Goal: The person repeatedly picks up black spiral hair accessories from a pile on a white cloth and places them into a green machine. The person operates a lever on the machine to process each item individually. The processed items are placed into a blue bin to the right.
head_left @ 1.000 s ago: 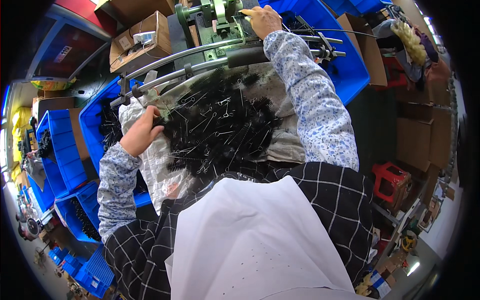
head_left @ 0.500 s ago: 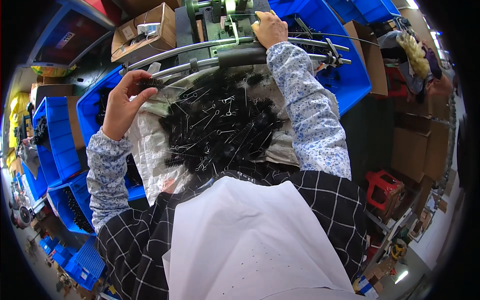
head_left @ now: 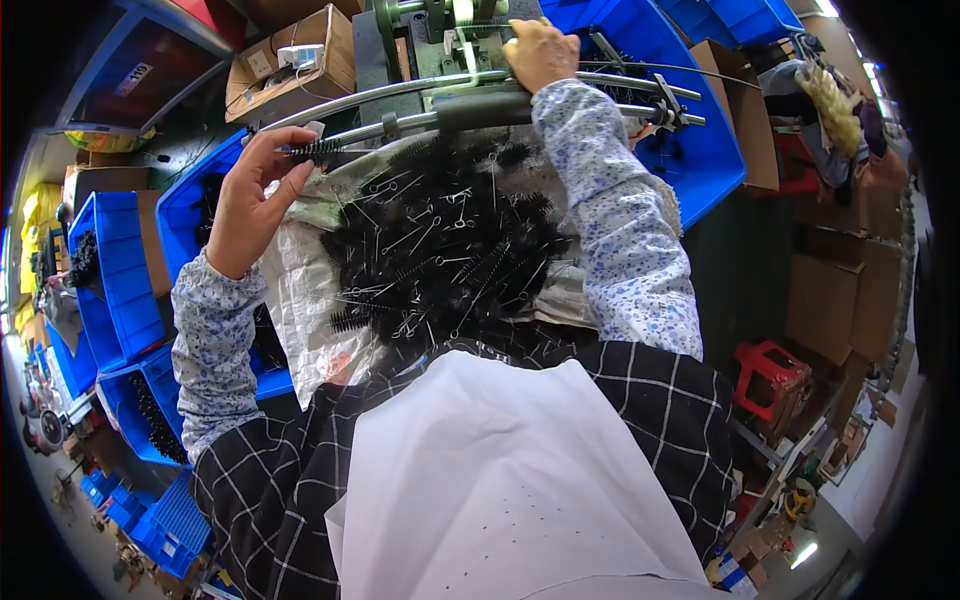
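Observation:
My left hand [head_left: 250, 205] is closed, pinching a black-bristled wire brush [head_left: 318, 148] between thumb and fingers beside the left end of the metal rails. At the machine [head_left: 470, 62] my right hand [head_left: 543, 55] is closed at the right end of another thin dark-bristled brush [head_left: 488, 29], which lies across the machine; its fingertips are partly hidden. Between my forearms a heap of black wire brushes [head_left: 450, 240] with looped metal stems lies on a whitish woven sheet [head_left: 300, 330].
Two curved metal rails [head_left: 385, 92] cross in front of the machine. Blue bins stand on the left [head_left: 120, 270] and right [head_left: 715, 150]. A cardboard box [head_left: 290, 65] sits at the back left, a red stool [head_left: 770, 375] at the right. Another person [head_left: 830, 120] is at the far right.
The brush in my left hand has risen slightly and lies more level, its bristles showing further past the fingertips. Dark bristles now show at the machine beside my right hand, which has barely moved.

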`<state>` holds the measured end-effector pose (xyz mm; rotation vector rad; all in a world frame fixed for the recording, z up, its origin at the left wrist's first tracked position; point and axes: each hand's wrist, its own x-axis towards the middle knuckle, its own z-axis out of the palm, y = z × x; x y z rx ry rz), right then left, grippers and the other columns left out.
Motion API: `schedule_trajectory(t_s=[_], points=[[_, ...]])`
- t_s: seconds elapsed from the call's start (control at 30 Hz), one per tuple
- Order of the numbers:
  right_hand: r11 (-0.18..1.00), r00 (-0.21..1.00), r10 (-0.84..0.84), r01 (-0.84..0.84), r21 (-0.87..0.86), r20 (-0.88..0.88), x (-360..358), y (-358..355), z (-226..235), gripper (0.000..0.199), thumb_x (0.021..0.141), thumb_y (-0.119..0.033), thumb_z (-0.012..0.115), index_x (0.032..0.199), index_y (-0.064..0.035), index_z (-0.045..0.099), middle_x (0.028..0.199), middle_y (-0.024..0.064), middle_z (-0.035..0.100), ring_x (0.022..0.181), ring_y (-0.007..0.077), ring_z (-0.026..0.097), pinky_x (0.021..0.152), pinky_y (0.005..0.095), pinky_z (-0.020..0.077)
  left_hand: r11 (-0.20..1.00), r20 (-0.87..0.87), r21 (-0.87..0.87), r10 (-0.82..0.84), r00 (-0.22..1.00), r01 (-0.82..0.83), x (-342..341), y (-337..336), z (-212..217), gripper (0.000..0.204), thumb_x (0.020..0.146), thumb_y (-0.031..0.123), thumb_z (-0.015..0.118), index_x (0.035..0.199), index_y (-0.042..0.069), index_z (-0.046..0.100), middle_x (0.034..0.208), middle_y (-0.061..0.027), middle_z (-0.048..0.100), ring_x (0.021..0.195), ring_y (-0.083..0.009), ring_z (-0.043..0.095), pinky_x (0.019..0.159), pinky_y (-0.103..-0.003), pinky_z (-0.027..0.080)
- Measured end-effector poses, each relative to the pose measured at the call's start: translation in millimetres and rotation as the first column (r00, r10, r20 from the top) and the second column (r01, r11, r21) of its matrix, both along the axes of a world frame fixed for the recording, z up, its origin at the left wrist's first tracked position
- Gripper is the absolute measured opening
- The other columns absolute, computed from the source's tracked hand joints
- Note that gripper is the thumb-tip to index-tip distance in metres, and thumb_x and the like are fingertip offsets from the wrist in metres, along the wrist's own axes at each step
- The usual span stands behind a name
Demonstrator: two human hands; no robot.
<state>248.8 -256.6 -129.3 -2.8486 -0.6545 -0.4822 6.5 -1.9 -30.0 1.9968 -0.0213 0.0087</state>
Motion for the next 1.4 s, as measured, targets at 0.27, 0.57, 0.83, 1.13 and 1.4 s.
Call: schedule_trajectory(t_s=[0.27,0.57,0.83,1.13,1.4], points=[[1.0,0.999,-0.006,0.005,-0.016,-0.053,61.2,-51.1,0.5,0.029,0.082,-0.035,0.052,0.099,-0.0144,0.063,0.089,0.0155,0.061,0.085,0.0305,0.059,0.075,0.0404,0.0468,0.998,0.04,-0.048,-0.044,0.998,0.046,11.3,-7.6,-1.7,0.022,0.081,0.003,0.058,0.101,0.002,0.05,0.095,-0.0016,0.055,0.084,-0.0076,0.054,0.078,-0.023,0.044],[0.991,0.977,-0.101,0.082,0.105,0.19,59.0,-86.2,41.5,0.019,0.08,-0.022,0.052,0.091,-0.0152,0.066,0.09,0.01,0.062,0.08,0.0302,0.06,0.069,0.0415,0.0472,0.987,0.137,-0.032,-0.154,0.978,0.16,32.4,-26.1,-14.5,0.024,0.079,0.005,0.06,0.1,0.003,0.05,0.091,-0.0015,0.052,0.078,-0.0085,0.054,0.074,-0.023,0.046],[0.69,0.581,0.697,-0.385,0.612,-0.42,-111.9,15.3,87.6,0.032,0.081,-0.02,0.058,0.11,-0.0061,0.056,0.088,0.0142,0.062,0.079,0.0247,0.058,0.072,0.0329,0.0457,0.996,0.301,0.046,-0.081,0.95,0.07,52.6,-62.1,-21.7,0.025,0.076,0.004,0.061,0.099,0.003,0.051,0.093,-0.0064,0.054,0.079,-0.0142,0.059,0.071,-0.025,0.049],[0.998,0.997,0.056,-0.056,-0.003,0.054,-1.0,-16.6,15.8,0.024,0.081,-0.018,0.054,0.104,-0.0204,0.062,0.088,0.0054,0.063,0.083,0.0244,0.059,0.075,0.0371,0.0476,0.735,-0.39,0.449,-0.35,0.852,0.508,-8.4,17.4,-71.3,0.038,0.069,0.001,0.062,0.106,0.004,0.05,0.099,-0.0121,0.054,0.082,-0.0229,0.058,0.074,-0.032,0.047],[0.994,0.993,0.111,-0.111,-0.009,0.046,10.1,-11.3,5.4,0.024,0.08,-0.021,0.056,0.103,-0.0213,0.063,0.087,0.0067,0.064,0.084,0.0257,0.06,0.08,0.0373,0.0459,0.668,-0.425,0.537,-0.313,0.849,0.515,-34.6,0.5,-93.7,0.04,0.069,0.006,0.061,0.108,0.004,0.049,0.104,-0.0161,0.051,0.096,-0.0349,0.053,0.083,-0.039,0.043]])
